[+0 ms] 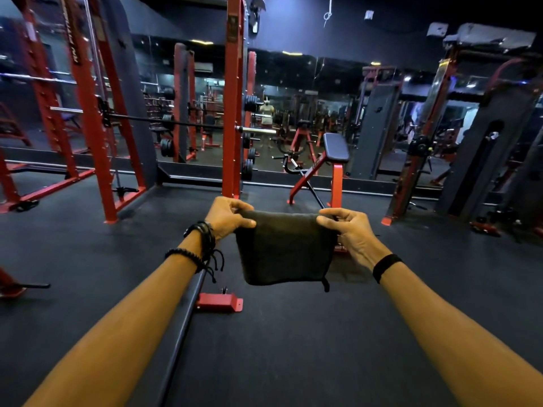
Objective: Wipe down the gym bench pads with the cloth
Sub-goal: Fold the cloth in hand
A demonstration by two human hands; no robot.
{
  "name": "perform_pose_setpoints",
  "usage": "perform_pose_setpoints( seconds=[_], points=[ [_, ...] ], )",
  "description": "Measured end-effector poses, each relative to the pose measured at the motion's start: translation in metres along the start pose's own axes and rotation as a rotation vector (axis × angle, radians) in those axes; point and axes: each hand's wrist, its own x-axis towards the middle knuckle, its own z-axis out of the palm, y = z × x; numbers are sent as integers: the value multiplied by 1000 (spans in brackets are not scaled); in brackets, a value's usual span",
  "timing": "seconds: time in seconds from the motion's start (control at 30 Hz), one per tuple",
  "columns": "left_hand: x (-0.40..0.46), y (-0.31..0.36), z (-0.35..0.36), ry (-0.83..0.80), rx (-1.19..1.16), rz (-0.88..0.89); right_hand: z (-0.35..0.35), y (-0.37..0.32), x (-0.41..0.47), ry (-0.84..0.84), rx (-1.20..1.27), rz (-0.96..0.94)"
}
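The dark cloth [283, 248] is pinched at its top corners by the left hand [227, 216] and right hand [351, 232], fingers closed on it. It is held spread, probably for folding; no pad is touched yet.

Dark rubber floor [73, 259] bears red rack [97, 113], red-framed bench [329, 168].

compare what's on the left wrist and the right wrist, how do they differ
The left wrist carries several pieces: stacked black cords, a beaded bracelet and loose knotted ends hanging down. The right wrist carries one plain, smooth black band with nothing dangling. Shared: everything worn is black, and both the left hand and right hand pinch the top edge of the dark cloth.
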Motion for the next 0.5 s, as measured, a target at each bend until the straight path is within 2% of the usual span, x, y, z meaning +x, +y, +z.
perform_pose_setpoints(
  seconds=[0.17,0.3,0.5],
  points=[
    [9,4,-16,37,173,63,20,2,7,91,-8,0],
    [12,5,-28,37,312,85,32,2,11,57,40,40],
    [14,-1,-42,27,350,102,50,14,21,-53,125,122]
  ],
)
